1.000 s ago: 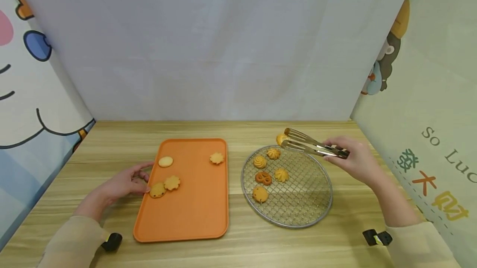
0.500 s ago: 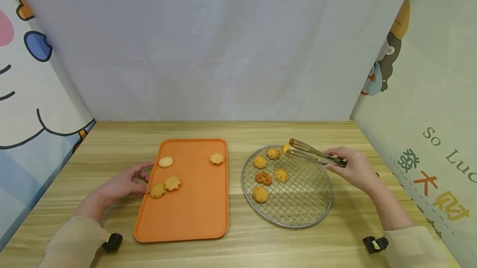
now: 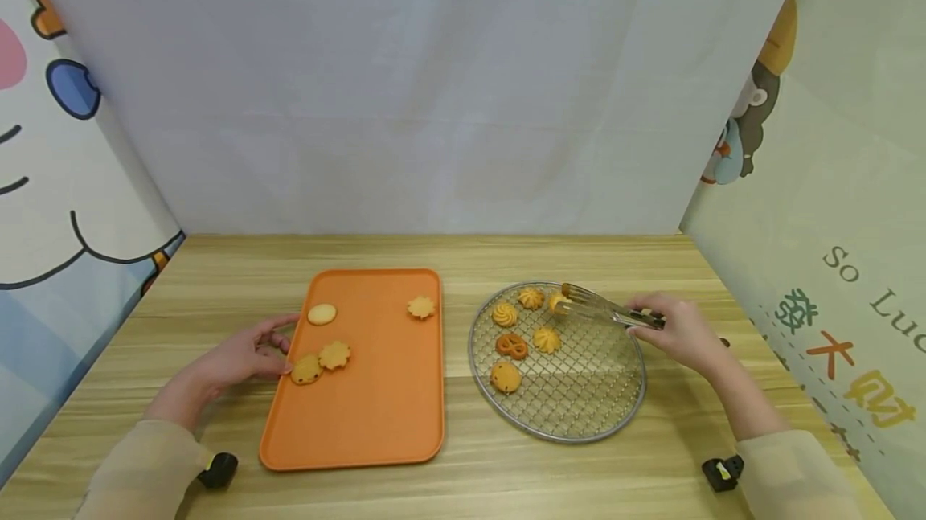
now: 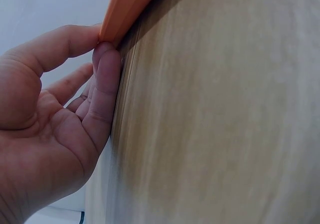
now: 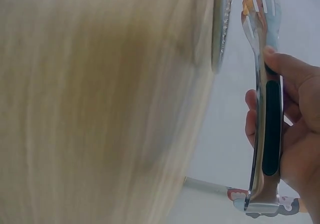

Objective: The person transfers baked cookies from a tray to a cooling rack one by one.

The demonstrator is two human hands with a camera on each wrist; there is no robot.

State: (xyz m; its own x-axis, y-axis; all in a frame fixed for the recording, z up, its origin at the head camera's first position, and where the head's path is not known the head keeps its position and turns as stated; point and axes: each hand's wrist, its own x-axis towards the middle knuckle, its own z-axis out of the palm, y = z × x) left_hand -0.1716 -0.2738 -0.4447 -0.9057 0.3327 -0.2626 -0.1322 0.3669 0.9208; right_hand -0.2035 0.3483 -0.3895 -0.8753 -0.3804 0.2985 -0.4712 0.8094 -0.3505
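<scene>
My left hand pinches the left rim of an orange tray; in the left wrist view, thumb and finger meet at the tray's edge. In my right hand I grip metal serving tongs with dark handle pads, seen full length in the right wrist view as tongs. The slotted tips have a golden cookie between them, over the back of a round wire rack. Whether this cookie touches the mesh I cannot tell.
On the rack lie piped cookies, a pretzel-shaped cookie and a round dotted cookie. The tray bears an oval cookie, two flower-shaped cookies and a dotted cookie. A grey curtain hangs behind the wooden table.
My right hand has brought the tongs and cookie from beyond the rack's back rim, down and toward me, over the mesh. The left hand and the tray have stayed put.
</scene>
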